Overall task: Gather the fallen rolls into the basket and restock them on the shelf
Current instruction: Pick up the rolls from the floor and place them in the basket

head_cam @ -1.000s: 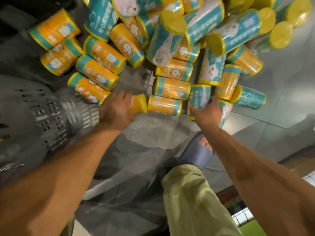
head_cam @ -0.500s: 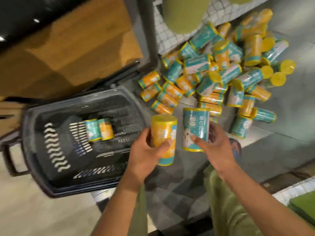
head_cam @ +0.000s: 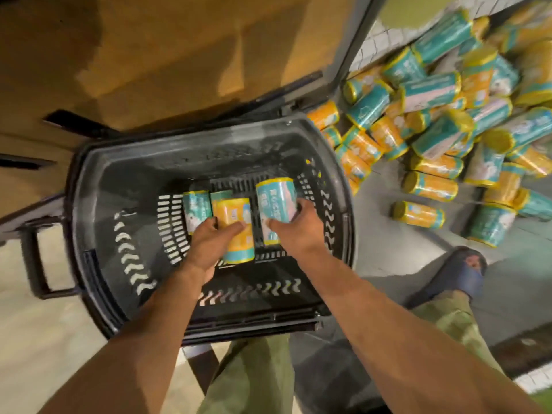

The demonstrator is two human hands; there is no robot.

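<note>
A black plastic basket [head_cam: 89, 180] stands on the floor in front of me. My left hand [head_cam: 209, 246] is inside it, shut on an orange roll [head_cam: 236, 222]. My right hand [head_cam: 294, 234] is beside it, shut on a teal roll [head_cam: 273, 201]. Two more rolls [head_cam: 197, 209] lie on the basket's bottom, just behind my left hand. A heap of fallen orange and teal rolls [head_cam: 442, 138] covers the grey floor to the right of the basket.
A wooden shelf unit [head_cam: 149, 55] rises behind the basket, with a grey metal upright [head_cam: 355, 46] at its right edge. The basket's handle [head_cam: 38, 261] sticks out to the left. My foot in a dark slipper [head_cam: 454, 276] stands right of the basket.
Both hands picked a roll each off the floor heap, carried them left and lowered them into the basket. My view swung from the heap to the basket.
</note>
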